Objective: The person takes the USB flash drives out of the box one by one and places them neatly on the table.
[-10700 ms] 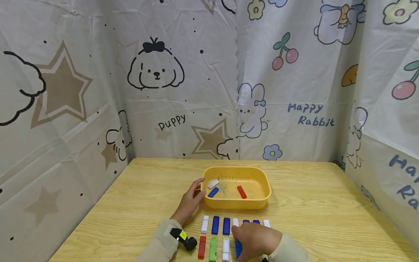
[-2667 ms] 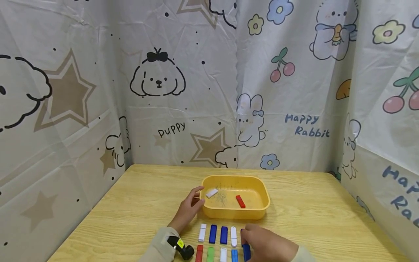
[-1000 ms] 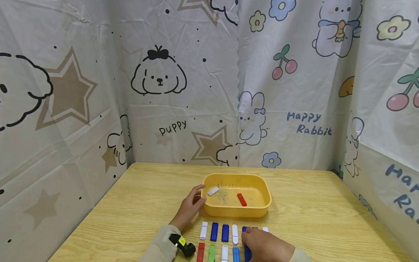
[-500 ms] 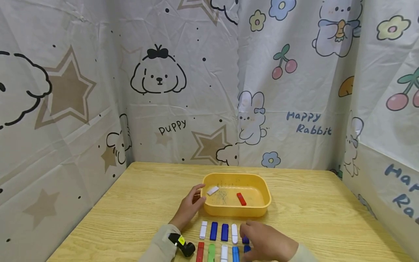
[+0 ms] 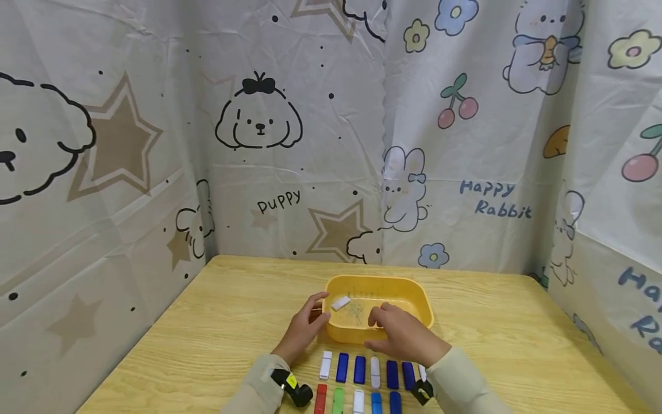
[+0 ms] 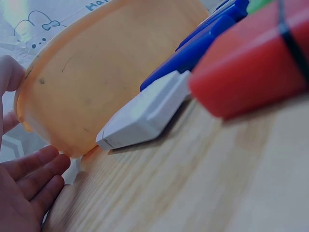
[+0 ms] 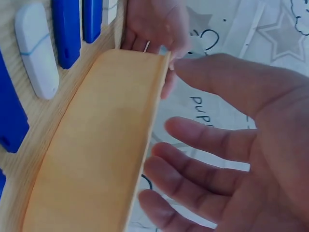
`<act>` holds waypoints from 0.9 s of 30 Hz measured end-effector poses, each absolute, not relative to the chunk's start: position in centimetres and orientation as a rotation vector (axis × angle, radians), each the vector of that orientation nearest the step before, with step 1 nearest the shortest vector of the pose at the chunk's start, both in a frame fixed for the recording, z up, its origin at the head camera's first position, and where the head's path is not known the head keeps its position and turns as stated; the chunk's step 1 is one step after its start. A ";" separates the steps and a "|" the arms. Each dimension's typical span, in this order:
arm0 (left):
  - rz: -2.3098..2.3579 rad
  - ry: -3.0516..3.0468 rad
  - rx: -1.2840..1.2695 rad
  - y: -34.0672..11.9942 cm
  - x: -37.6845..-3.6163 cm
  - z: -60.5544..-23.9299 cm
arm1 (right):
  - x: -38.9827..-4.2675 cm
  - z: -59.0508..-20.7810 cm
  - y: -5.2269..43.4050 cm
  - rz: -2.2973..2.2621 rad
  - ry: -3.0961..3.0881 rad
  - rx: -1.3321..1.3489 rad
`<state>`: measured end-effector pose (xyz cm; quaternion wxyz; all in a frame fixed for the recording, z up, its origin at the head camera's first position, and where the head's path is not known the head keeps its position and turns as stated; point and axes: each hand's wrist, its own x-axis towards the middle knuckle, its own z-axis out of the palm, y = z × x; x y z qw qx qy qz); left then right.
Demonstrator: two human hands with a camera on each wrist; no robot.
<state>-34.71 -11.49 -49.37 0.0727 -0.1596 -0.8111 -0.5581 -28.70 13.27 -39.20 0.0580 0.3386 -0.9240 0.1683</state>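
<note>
My left hand [image 5: 302,330] lies along the left end of the yellow plastic bin [image 5: 351,335], its fingertips and thumb at the rim. In the left wrist view its lower fingers stretch outside the bin wall [image 6: 96,72]. My right hand [image 5: 405,333] hovers over the bin's front side, thumb and fingers apart with nothing between them. One white USB stick [image 5: 340,303] lies inside at the left; the right hand covers the bin's right part. Before the bin are two rows of sticks, including a red one [image 5: 320,399], a green one [image 5: 338,401] and a dark blue one [image 5: 395,402].
The back row runs from a white stick [image 5: 325,365] on the left to another white one [image 5: 422,372], partly behind the right wrist's camera [image 5: 423,391]. The wooden table [image 5: 248,299] is enclosed by printed curtains [image 5: 289,172].
A blue stick has left the bin, and a dark blue one now lies at the front row's right end. My right hand has risen from that row to the bin. The left hand stays.
</note>
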 end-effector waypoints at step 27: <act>-1.680 -2.452 -0.489 -11.5 -34.5 -49.4 | -36.5 -43.8 8.3 0.714 -2.843 0.689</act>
